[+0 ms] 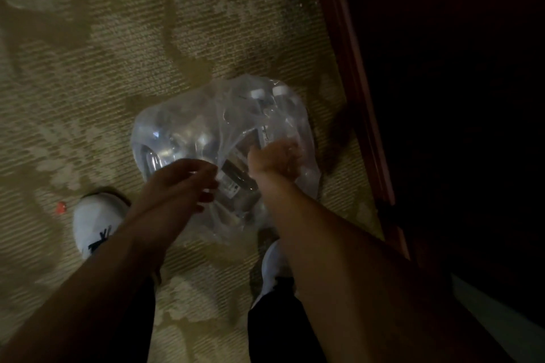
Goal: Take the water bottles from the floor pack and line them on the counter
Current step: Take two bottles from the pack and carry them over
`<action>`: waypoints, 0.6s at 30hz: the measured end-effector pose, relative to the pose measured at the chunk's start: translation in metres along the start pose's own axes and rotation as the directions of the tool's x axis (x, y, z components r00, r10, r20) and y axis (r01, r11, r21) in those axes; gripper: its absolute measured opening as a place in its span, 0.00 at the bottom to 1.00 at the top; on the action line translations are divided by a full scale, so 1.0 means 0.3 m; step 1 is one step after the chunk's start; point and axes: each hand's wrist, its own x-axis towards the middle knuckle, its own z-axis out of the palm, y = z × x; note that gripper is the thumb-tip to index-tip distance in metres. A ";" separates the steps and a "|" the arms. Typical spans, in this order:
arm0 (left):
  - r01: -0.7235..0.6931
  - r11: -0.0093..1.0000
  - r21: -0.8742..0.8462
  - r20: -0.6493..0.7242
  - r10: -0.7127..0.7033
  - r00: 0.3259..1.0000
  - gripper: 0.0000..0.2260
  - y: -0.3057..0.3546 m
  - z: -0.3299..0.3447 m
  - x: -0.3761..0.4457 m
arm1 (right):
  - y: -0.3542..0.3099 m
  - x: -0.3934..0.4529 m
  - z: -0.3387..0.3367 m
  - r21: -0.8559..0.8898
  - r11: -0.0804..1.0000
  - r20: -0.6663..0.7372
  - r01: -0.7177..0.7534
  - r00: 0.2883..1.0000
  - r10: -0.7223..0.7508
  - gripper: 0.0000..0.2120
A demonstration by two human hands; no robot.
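floor pack point(206, 132) of water bottles point(267, 109) is set on carpet point(88, 68) | its plastic wrap is pinched by left hand point(180, 183) | right hand point(277, 156) is seen blurred inside the wrap, grasp cannot be told

Right hand point(275, 158): inside the clear plastic pack point(182, 130), fingers blurred behind film; grip cannot be told.
Left hand point(180, 183): fingertips motion-blurred at the wrap.
Bottles: count unreadable; two white caps point(269, 92) discernible, label print point(233, 178) too small to read.
Right shoe point(272, 262): mostly hidden under forearm.
Right-hand area beyond wooden edge point(358, 91): too dark to tell.
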 end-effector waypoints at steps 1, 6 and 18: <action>-0.011 1.000 -0.021 -0.019 0.011 1.000 0.06 0.010 -0.018 0.000 | 0.002 0.013 -0.003 -0.007 1.000 -0.036 -0.019 0.999 0.018 0.43; -0.004 0.999 -0.047 -0.014 0.003 1.000 0.07 0.034 -0.045 0.012 | 0.064 0.035 -0.028 -0.144 0.989 -0.054 -0.013 0.999 0.005 0.41; 0.020 1.000 0.018 -0.035 -0.020 0.999 0.10 -0.027 -0.001 0.035 | 0.067 -0.137 -0.101 0.441 0.893 0.407 -0.090 0.907 -0.110 0.32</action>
